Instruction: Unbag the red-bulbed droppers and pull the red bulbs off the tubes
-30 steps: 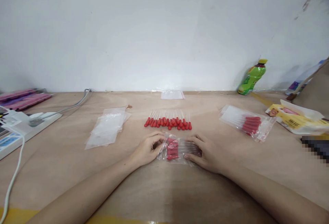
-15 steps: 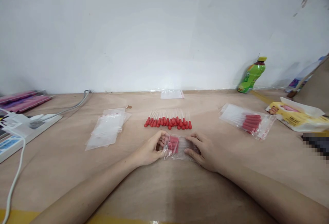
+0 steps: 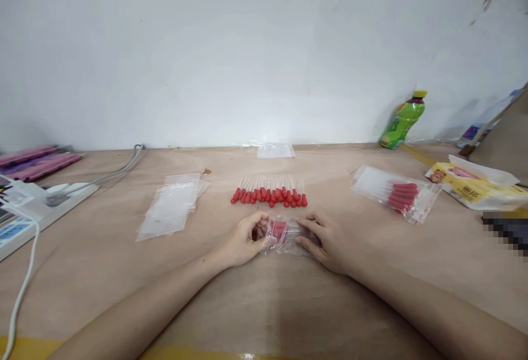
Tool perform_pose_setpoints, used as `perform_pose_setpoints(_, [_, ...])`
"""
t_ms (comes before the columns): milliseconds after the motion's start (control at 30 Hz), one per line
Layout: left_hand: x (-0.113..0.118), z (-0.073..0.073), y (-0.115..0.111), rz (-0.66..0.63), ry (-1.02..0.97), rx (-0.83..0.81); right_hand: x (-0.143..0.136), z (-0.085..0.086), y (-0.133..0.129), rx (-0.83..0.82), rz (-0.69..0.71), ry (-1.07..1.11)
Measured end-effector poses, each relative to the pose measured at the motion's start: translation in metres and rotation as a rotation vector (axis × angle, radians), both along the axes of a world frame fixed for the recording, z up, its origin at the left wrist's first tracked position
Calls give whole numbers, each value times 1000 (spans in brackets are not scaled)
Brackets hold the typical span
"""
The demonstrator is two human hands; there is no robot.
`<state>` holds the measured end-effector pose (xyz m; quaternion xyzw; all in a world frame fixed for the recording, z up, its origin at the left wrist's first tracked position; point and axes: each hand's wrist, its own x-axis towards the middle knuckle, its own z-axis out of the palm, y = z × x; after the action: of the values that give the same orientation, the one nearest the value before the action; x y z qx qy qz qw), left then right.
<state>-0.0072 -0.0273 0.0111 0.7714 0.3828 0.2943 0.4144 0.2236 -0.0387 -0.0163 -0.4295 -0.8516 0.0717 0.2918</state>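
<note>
Between my hands, low over the table, is a clear plastic bag [image 3: 284, 237] holding several droppers with red rubber bulbs and clear stems. Its bulb end is pinched by the fingers of my left hand [image 3: 248, 239]. Around the stem end, my right hand [image 3: 330, 241] grips the bag with thumb and fingers. Just beyond lies a row of loose droppers [image 3: 270, 196], red bulbs toward me and thin stems pointing to the wall. Plastic glare hides part of the bagged droppers.
Flat zip bags [image 3: 175, 203] lie at left, another bag [image 3: 275, 151] by the wall. Filled dropper bags [image 3: 398, 195] rest at right, near a yellow tissue pack [image 3: 470, 186]. A green bottle [image 3: 403, 120] leans on the wall. A power strip [image 3: 45, 211] with cables sits far left.
The plastic has crumpled slightly over the red bulbs, now partly covered with glare. Both hands keep their hold in nearly the same place.
</note>
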Motion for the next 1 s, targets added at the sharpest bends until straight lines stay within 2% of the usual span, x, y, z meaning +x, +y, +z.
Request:
perform_pose_setpoints(167, [2, 9, -6, -17, 127, 94, -1, -1, 1, -3, 0, -10])
perform_pose_setpoints(367, [-1, 5, -4, -31, 125, 240, 0, -6, 3, 35, 0, 5])
perform_pose_setpoints(567, [-1, 5, -1, 5, 97, 203, 0, -4, 2, 34, 17, 21])
perform_pose_setpoints(667, [0, 5, -1, -6, 72, 221, 0, -3, 1, 35, 17, 25])
perform_pose_setpoints(800, [1, 3, -2, -23, 39, 155, 0, -3, 1, 19, 24, 21])
perform_pose_setpoints(1000, [0, -1, -3, -16, 74, 115, 1, -3, 1, 11, 11, 10])
